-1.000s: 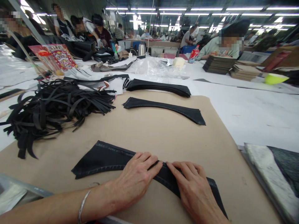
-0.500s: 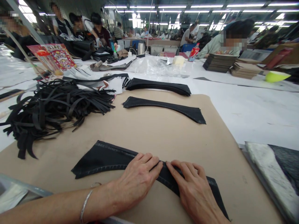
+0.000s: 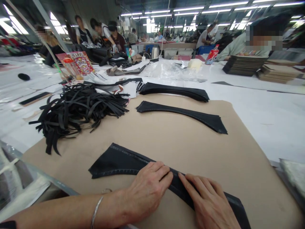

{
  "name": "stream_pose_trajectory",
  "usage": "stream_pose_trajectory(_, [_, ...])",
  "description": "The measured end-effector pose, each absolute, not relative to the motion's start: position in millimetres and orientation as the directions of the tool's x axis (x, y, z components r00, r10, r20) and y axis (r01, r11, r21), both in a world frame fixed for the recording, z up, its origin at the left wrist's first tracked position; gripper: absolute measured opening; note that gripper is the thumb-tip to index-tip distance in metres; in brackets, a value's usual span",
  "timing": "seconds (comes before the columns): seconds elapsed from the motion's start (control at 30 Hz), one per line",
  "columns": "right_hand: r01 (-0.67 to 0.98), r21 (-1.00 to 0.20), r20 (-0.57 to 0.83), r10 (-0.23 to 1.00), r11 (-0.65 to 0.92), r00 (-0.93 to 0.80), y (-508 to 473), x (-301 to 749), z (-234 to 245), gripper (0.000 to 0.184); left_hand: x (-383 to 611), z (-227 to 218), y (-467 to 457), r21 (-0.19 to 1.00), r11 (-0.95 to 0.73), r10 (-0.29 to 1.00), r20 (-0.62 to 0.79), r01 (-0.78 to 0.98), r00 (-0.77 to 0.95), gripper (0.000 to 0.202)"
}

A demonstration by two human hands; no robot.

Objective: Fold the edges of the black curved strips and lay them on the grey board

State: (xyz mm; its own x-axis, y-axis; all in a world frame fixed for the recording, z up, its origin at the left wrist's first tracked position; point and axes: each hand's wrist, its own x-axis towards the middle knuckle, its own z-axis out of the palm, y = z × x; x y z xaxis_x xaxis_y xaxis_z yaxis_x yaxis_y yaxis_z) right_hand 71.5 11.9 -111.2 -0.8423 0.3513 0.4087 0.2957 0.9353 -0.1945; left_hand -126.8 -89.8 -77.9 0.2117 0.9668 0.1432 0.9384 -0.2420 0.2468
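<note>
A long curved black leather-like piece [image 3: 116,162] with flared ends lies on a brown board [image 3: 107,133] in front of me. Pale stitch-like marks run along its lower curve, and its upper edge is folded over. My left hand [image 3: 149,187] pinches that folded edge near the middle, its fingers curled together. Just to the right, my right hand [image 3: 212,198] rests on the same piece, fingers stretched out and pressing on the fold; its thumb is hidden. Both hands cover parts of the piece.
Beyond lies a similar black piece [image 3: 182,115], with a stack of black pieces [image 3: 175,91] behind it. A heap of black strips [image 3: 78,111] spreads at the left. Farther off are clear plastic [image 3: 162,68], a red bottle [image 3: 212,54] and dark stacked sheets [image 3: 244,65]. People work around.
The view has swung left, so everything sits farther right in the picture. My left hand has slid slightly along the folded edge toward the right hand; the right fingers lie flatter.
</note>
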Motion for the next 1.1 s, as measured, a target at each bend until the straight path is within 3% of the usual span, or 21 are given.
stream_pose_trajectory(0.23, [0.299,-0.104,0.405,0.315,0.949,-0.858,13.8,65.5,-110.0,0.056,-160.1,-81.5,-108.1,0.236,-0.094,0.968,0.249,0.967,0.034,0.033])
stream_pose_trajectory(0.67, [0.228,-0.137,0.412,0.265,0.964,-0.872,4.5,34.6,-107.8,0.06,-171.2,-78.3,-118.3,0.022,-0.143,0.961,0.241,0.99,0.133,0.042])
stream_pose_trajectory(1.1, [0.225,-0.058,0.411,0.229,0.973,-0.882,1.3,19.4,-105.1,0.057,-170.6,-85.6,-120.3,0.052,-0.09,0.978,0.191,0.995,0.079,0.039])
